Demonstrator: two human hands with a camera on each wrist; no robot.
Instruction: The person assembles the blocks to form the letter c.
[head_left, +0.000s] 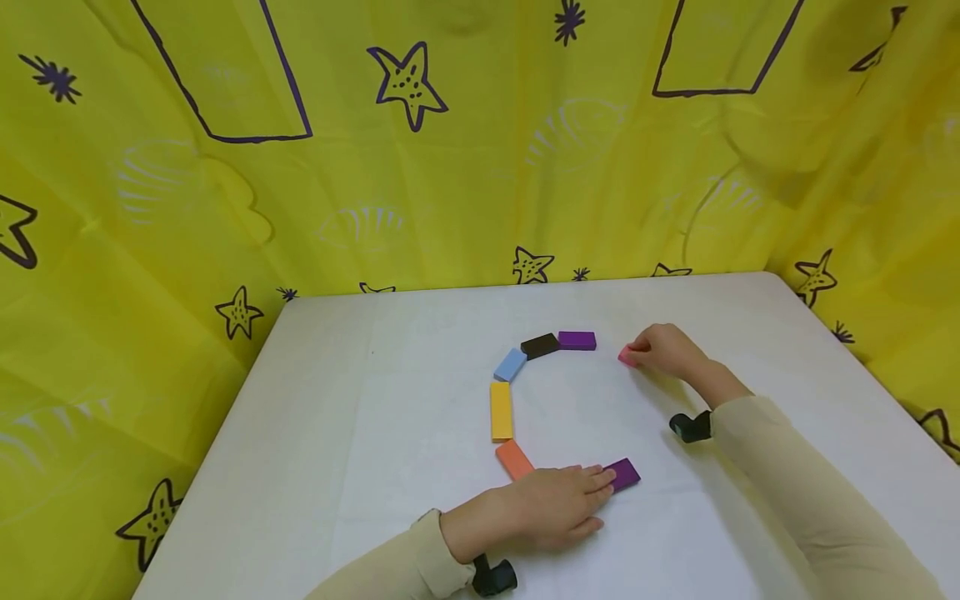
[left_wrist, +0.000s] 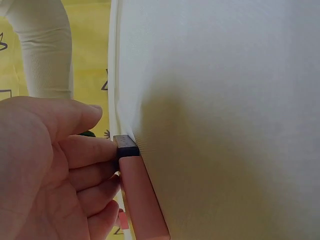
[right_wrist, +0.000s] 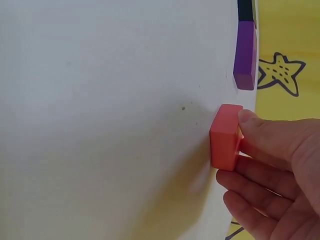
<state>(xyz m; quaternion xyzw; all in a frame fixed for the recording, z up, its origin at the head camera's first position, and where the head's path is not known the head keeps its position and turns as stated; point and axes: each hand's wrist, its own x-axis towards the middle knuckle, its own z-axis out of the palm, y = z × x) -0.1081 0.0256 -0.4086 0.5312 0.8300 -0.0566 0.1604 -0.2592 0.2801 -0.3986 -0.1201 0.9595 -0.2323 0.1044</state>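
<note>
An open curve of coloured wooden blocks lies on the white table. A purple block [head_left: 577,341], a dark brown block [head_left: 540,346], a light blue block [head_left: 511,365], a yellow block [head_left: 501,412] and an orange block [head_left: 513,459] follow one another. My left hand [head_left: 551,504] lies with extended fingers over the lower part, its fingertips touching another purple block [head_left: 624,474]. In the left wrist view a reddish block [left_wrist: 142,197] adjoins a dark one beside the fingers. Between thumb and fingers my right hand [head_left: 670,350] pinches a pinkish-red block [right_wrist: 226,137], right of the upper purple block.
The white table [head_left: 405,375] extends around the blocks on all sides. Behind it and at both sides hangs a yellow cloth [head_left: 465,183] with drawn stars and shells. A black wrist camera [head_left: 690,427] sits by the right cuff, another [head_left: 495,577] by the left.
</note>
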